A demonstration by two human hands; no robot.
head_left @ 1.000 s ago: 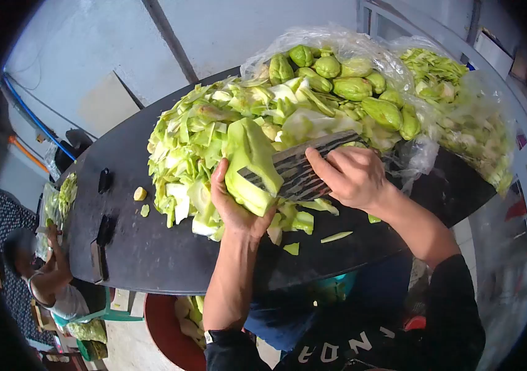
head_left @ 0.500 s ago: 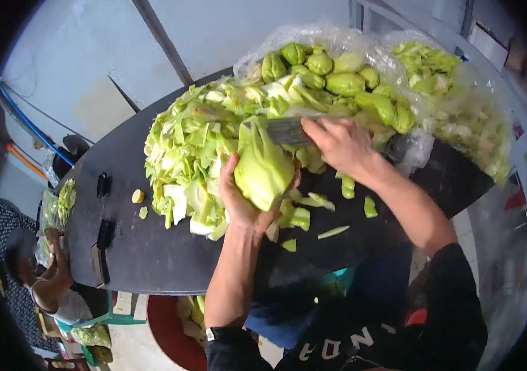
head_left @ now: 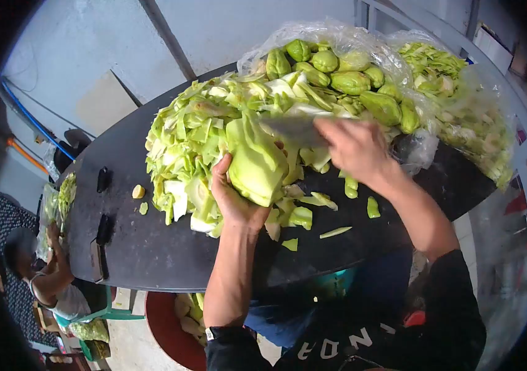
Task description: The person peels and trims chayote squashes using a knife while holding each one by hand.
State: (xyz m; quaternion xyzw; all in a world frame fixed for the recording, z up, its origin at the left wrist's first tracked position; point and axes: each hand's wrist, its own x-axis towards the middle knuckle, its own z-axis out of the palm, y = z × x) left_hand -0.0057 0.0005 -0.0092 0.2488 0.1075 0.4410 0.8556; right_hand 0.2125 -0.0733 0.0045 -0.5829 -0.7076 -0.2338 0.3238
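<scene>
My left hand [head_left: 239,204] is closed around a large pale green chayote [head_left: 252,162], its skin cut away in flat facets. In my right hand [head_left: 357,148] is a knife [head_left: 294,131], smeared by motion, its broad blade pointing left toward the top of the chayote. I cannot tell whether the blade touches it. Behind and left of the chayote rises a heap of green and white peelings [head_left: 192,133]. Several loose scraps [head_left: 301,217] lie on the dark table below my right hand.
Unpeeled chayotes [head_left: 351,83] lie in clear plastic at the back, with a bag of cut pieces [head_left: 461,117] to the right. Small black objects [head_left: 103,229] rest at the table's left. Below stands a red tub [head_left: 168,328]. A person [head_left: 53,278] sits at the left, handling greens.
The knife and my right hand have shifted slightly right and down. My left hand has tilted the chayote and moved it a little left. The seated person's hands have risen slightly.
</scene>
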